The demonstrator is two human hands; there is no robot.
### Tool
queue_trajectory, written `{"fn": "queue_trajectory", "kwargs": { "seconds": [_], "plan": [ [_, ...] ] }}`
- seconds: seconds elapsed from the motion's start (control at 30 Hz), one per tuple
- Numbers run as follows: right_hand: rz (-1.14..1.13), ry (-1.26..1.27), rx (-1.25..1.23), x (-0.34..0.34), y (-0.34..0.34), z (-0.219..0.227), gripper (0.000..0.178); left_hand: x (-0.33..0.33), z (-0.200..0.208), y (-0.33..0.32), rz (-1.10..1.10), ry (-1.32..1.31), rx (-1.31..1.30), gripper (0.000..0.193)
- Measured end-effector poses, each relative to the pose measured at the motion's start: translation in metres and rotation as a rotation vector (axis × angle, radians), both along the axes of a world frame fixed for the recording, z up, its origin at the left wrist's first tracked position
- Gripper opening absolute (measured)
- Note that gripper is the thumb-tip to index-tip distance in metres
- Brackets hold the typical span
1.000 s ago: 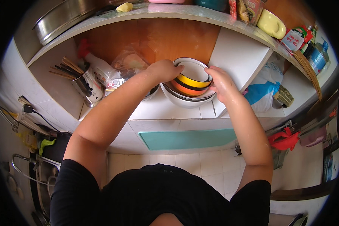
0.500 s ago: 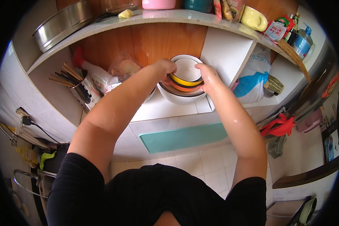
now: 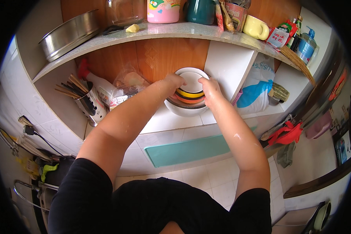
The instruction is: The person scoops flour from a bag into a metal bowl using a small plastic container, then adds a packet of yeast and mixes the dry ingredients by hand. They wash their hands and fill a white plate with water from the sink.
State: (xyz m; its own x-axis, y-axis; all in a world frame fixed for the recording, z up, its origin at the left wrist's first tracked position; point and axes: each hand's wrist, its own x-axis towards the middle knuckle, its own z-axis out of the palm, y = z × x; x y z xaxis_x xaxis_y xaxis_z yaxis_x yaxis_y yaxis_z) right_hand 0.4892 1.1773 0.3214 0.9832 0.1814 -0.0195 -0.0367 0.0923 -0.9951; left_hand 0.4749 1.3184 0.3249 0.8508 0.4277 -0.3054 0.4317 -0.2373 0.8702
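Near the centre of the frame, our left hand [image 3: 174, 82] and right hand [image 3: 209, 89] clasp a stack of bowls [image 3: 189, 93] from either side, fingers curled on the white top bowl, in the white-tiled recess under the stone shelf [image 3: 105, 41]. Right of it leans a white-and-blue bag [image 3: 257, 87]. Top centre stands a pink printed tub [image 3: 163, 11]; upper right, a red-and-white packet [image 3: 277, 37].
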Motion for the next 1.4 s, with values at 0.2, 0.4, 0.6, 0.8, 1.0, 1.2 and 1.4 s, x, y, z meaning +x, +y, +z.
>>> {"fn": "queue_trajectory", "kwargs": {
  "seconds": [0.2,0.4,0.6,0.8,1.0,1.2,1.4],
  "plan": [
    [0.073,0.009,0.09,0.004,-0.003,0.006,0.05,0.018,0.0,0.018,0.002,0.129,-0.14,0.039],
    [0.013,0.011,-0.027,-0.003,-0.003,0.005,0.05,0.018,0.002,0.017,-0.118,0.098,-0.233,0.035],
    [0.096,-0.344,-0.066,-0.024,-0.017,0.02,0.056,-0.002,0.017,0.035,-0.036,0.009,-0.39,0.027],
    [0.161,-1.154,-0.875,-0.032,-0.038,-0.011,0.036,-0.041,0.053,0.076,-0.065,-0.013,-0.548,0.026],
    [0.195,-1.305,-0.902,-0.026,-0.026,-0.037,0.032,-0.068,0.059,0.112,-0.005,-0.066,-0.559,0.025],
    [-0.197,-1.734,-0.662,-0.022,-0.003,-0.02,0.035,-0.102,0.059,0.135,0.026,-0.13,-0.587,0.026],
    [-0.356,-1.743,-0.642,-0.019,-0.007,0.011,0.036,-0.116,0.057,0.144,0.063,-0.16,-0.61,0.024]
  ]
}}
